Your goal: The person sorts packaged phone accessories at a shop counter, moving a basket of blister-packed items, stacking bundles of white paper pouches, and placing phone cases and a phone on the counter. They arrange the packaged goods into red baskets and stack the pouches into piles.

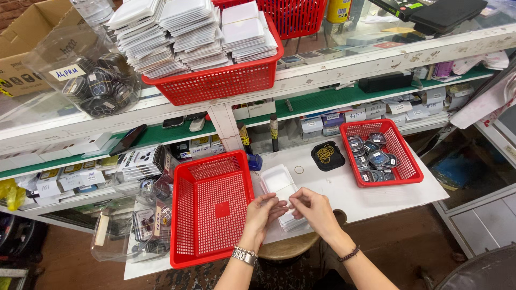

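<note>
Hands: left hand and right hand together pinch a white packet above the packet stack, beside the empty red basket.

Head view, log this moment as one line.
left hand and right hand: pinching white packet | under hands: white packet stack | left: empty red basket

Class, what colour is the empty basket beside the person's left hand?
Red, a mesh plastic basket, seen clearly in the head view.

Packets lie between two baskets, seemingly stacked.
</note>
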`<state>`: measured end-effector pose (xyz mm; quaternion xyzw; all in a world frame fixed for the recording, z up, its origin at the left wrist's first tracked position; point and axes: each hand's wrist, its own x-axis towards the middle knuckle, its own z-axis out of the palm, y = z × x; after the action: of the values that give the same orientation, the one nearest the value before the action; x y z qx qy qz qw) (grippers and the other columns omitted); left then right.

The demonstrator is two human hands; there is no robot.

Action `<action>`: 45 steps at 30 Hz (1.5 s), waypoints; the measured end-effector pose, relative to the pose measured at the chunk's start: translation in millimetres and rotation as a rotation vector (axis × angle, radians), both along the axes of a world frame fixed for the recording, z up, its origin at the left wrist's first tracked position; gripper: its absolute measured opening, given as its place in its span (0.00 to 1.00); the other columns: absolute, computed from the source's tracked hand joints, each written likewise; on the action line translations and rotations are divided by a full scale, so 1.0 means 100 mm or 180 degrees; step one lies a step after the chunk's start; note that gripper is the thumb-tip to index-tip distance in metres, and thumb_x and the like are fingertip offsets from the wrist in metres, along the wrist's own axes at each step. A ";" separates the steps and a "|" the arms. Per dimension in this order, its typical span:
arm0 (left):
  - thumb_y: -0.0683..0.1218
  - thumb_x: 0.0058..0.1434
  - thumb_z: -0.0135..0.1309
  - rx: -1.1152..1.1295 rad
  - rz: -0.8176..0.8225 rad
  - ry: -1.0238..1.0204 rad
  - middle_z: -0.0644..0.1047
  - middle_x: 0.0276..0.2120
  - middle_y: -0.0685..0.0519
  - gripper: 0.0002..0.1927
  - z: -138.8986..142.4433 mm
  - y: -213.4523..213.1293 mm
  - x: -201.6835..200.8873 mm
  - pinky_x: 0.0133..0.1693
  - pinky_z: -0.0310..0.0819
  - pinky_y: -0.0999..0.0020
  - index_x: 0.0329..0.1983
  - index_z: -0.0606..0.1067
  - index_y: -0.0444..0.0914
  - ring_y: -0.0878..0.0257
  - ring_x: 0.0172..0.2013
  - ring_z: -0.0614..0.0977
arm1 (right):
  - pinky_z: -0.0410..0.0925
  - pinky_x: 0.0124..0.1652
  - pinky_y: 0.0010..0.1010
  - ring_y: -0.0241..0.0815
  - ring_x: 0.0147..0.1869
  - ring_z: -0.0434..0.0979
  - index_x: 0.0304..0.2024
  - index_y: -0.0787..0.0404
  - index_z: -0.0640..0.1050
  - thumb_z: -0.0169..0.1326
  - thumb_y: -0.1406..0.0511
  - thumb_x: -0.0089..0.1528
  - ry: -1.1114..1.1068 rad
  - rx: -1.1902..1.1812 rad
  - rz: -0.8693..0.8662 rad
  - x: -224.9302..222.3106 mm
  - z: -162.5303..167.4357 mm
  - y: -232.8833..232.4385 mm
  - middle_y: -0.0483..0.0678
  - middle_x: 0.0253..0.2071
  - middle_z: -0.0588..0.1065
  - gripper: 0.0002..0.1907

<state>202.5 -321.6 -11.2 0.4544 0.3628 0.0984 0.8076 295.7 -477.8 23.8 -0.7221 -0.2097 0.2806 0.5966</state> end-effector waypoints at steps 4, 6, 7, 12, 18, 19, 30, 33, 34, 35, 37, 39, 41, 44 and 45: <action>0.41 0.61 0.56 0.1596 0.0064 0.0577 0.81 0.47 0.37 0.23 0.03 0.01 -0.03 0.50 0.78 0.60 0.60 0.73 0.32 0.47 0.49 0.83 | 0.74 0.44 0.33 0.47 0.40 0.82 0.41 0.65 0.85 0.50 0.55 0.68 -0.0965 -0.2071 0.0556 0.36 -0.28 -0.25 0.58 0.35 0.81 0.21; 0.45 0.59 0.60 0.1906 -0.0207 0.0602 0.69 0.60 0.40 0.34 -0.02 -0.02 0.04 0.59 0.67 0.61 0.68 0.63 0.34 0.51 0.61 0.71 | 0.72 0.49 0.33 0.45 0.49 0.80 0.46 0.59 0.82 0.58 0.56 0.57 -0.1972 -0.2335 0.0779 0.62 -0.46 -0.35 0.51 0.46 0.81 0.19; 0.47 0.59 0.62 0.2058 -0.0350 0.0614 0.63 0.66 0.42 0.41 -0.07 -0.06 0.08 0.64 0.61 0.62 0.72 0.57 0.36 0.53 0.67 0.65 | 0.71 0.50 0.34 0.49 0.52 0.78 0.51 0.61 0.79 0.58 0.55 0.57 -0.2028 -0.1932 0.0673 0.69 -0.58 -0.32 0.55 0.50 0.79 0.23; 0.52 0.62 0.58 0.0781 0.0596 0.0790 0.56 0.72 0.39 0.47 -0.40 -0.14 0.46 0.68 0.57 0.62 0.76 0.46 0.33 0.52 0.71 0.62 | 0.69 0.57 0.32 0.51 0.61 0.80 0.67 0.61 0.67 0.51 0.51 0.63 -0.0267 -0.1130 0.0140 0.80 -0.99 0.12 0.60 0.60 0.78 0.34; 0.44 0.57 0.58 0.0405 0.0225 0.0791 0.69 0.65 0.39 0.43 -0.58 -0.10 0.55 0.60 0.70 0.61 0.73 0.53 0.33 0.51 0.63 0.74 | 0.66 0.61 0.32 0.51 0.66 0.74 0.69 0.60 0.67 0.51 0.52 0.67 -0.0144 -0.1330 0.0345 0.40 -0.98 0.37 0.61 0.62 0.75 0.32; 0.42 0.56 0.58 0.0492 0.0123 0.0866 0.71 0.63 0.39 0.42 -0.59 -0.09 0.55 0.59 0.72 0.61 0.73 0.54 0.32 0.50 0.61 0.76 | 0.67 0.58 0.34 0.51 0.64 0.74 0.64 0.60 0.70 0.53 0.55 0.64 -0.0774 -0.1209 0.0159 0.37 -0.91 0.36 0.59 0.59 0.75 0.29; 0.45 0.61 0.60 0.0781 -0.0099 0.1132 0.66 0.67 0.40 0.47 -0.52 -0.18 0.45 0.61 0.69 0.64 0.76 0.47 0.35 0.54 0.64 0.72 | 0.69 0.49 0.43 0.57 0.46 0.75 0.35 0.67 0.75 0.53 0.64 0.60 -0.2772 -0.1029 0.1754 0.82 -0.75 0.69 0.57 0.37 0.76 0.10; 0.45 0.60 0.61 0.1029 -0.0146 0.1167 0.64 0.68 0.40 0.48 -0.61 -0.18 0.44 0.63 0.69 0.63 0.76 0.46 0.34 0.53 0.65 0.72 | 0.73 0.44 0.42 0.54 0.38 0.81 0.38 0.65 0.77 0.50 0.58 0.61 -0.1507 -0.1869 0.2330 1.05 -0.83 0.76 0.54 0.30 0.80 0.15; 0.45 0.59 0.61 0.1103 -0.0153 0.1146 0.65 0.67 0.39 0.48 -0.64 -0.18 0.44 0.63 0.70 0.63 0.76 0.46 0.34 0.53 0.65 0.73 | 0.72 0.43 0.41 0.53 0.36 0.80 0.37 0.66 0.79 0.52 0.56 0.61 -0.1730 -0.1948 0.2472 1.09 -0.80 0.79 0.54 0.29 0.78 0.18; 0.46 0.57 0.62 0.1395 -0.0232 0.1282 0.66 0.67 0.40 0.47 -0.66 -0.18 0.44 0.64 0.69 0.62 0.74 0.50 0.34 0.52 0.65 0.73 | 0.71 0.42 0.41 0.51 0.34 0.78 0.36 0.66 0.81 0.54 0.53 0.62 -0.1948 -0.2025 0.2613 1.10 -0.78 0.83 0.53 0.27 0.77 0.21; 0.47 0.54 0.65 0.1986 -0.0391 0.1554 0.68 0.66 0.40 0.44 -0.66 -0.19 0.45 0.65 0.66 0.60 0.71 0.58 0.34 0.50 0.65 0.71 | 0.69 0.38 0.37 0.45 0.31 0.74 0.36 0.65 0.84 0.55 0.52 0.63 -0.1692 -0.1961 0.2644 1.13 -0.74 0.92 0.49 0.24 0.75 0.22; 0.49 0.55 0.68 0.2548 -0.0293 0.1362 0.66 0.66 0.38 0.40 -0.64 -0.19 0.46 0.65 0.64 0.58 0.67 0.63 0.34 0.46 0.66 0.69 | 0.66 0.31 0.30 0.36 0.27 0.69 0.36 0.64 0.86 0.54 0.54 0.63 -0.0729 -0.1669 0.2406 1.13 -0.59 1.01 0.41 0.22 0.72 0.20; 0.49 0.53 0.70 0.3068 -0.0081 0.1171 0.67 0.64 0.36 0.41 -0.58 -0.19 0.44 0.64 0.62 0.55 0.65 0.65 0.32 0.43 0.64 0.69 | 0.57 0.27 0.26 0.32 0.25 0.60 0.39 0.63 0.85 0.53 0.57 0.65 0.0201 -0.1182 0.1999 1.13 -0.42 1.00 0.39 0.20 0.65 0.17; 0.49 0.47 0.72 0.3211 0.0198 0.0910 0.73 0.57 0.36 0.46 -0.45 -0.09 0.44 0.58 0.66 0.54 0.66 0.62 0.31 0.44 0.58 0.75 | 0.51 0.25 0.21 0.27 0.24 0.53 0.43 0.59 0.84 0.51 0.60 0.67 0.0971 -0.0510 0.1885 1.12 -0.19 0.91 0.34 0.20 0.59 0.13; 0.49 0.45 0.72 0.2871 0.0132 0.0875 0.74 0.56 0.37 0.48 -0.41 0.01 0.45 0.56 0.71 0.57 0.67 0.62 0.32 0.47 0.56 0.78 | 0.49 0.25 0.20 0.26 0.24 0.53 0.45 0.57 0.83 0.50 0.61 0.67 0.1133 -0.0301 0.1943 1.12 -0.14 0.86 0.33 0.21 0.58 0.13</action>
<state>247.4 -320.4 -51.9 0.7614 0.3963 0.2013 0.4719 408.1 -391.6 9.7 -0.5928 -0.2952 0.5768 0.4784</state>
